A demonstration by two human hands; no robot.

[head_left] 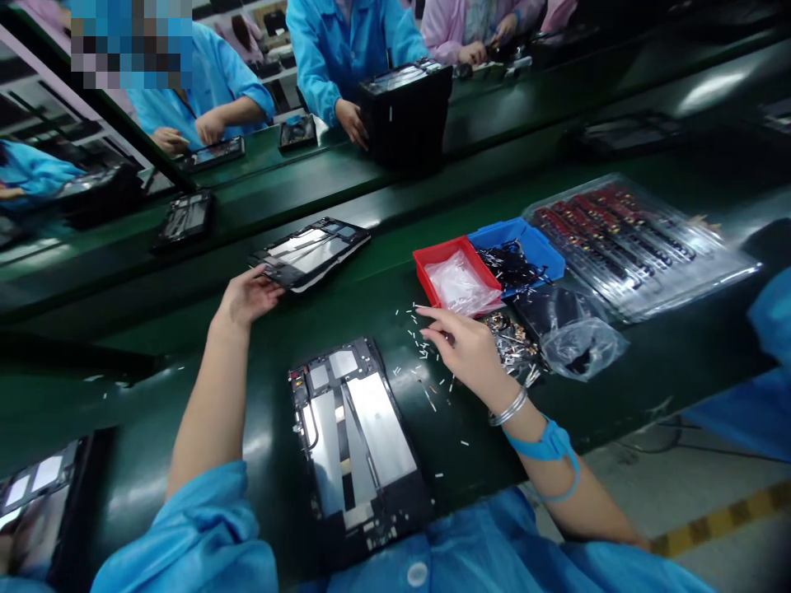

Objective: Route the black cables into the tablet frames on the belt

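Note:
An open tablet frame (pixel 355 445) with silver panels lies on the dark green table right in front of me. A second tablet frame (pixel 312 254) sits farther out, at the belt's edge. My left hand (pixel 247 295) reaches to it, fingers curled on its near left corner. My right hand (pixel 461 346) hovers over several tiny white parts (pixel 420 350) scattered on the table, fingers partly extended toward the red bin (pixel 432 257). Whether the fingertips pinch a part I cannot make out. A blue wrist strap and silver bangles circle my right wrist.
A red bin with clear bags, a blue bin (pixel 544 247) with dark parts, plastic bags (pixel 578 342) and a clear tray (pixel 643 243) of red components stand right. Other tablet frames (pixel 184 218) ride the belt. People in blue coats work across it beside a black stack (pixel 404 111).

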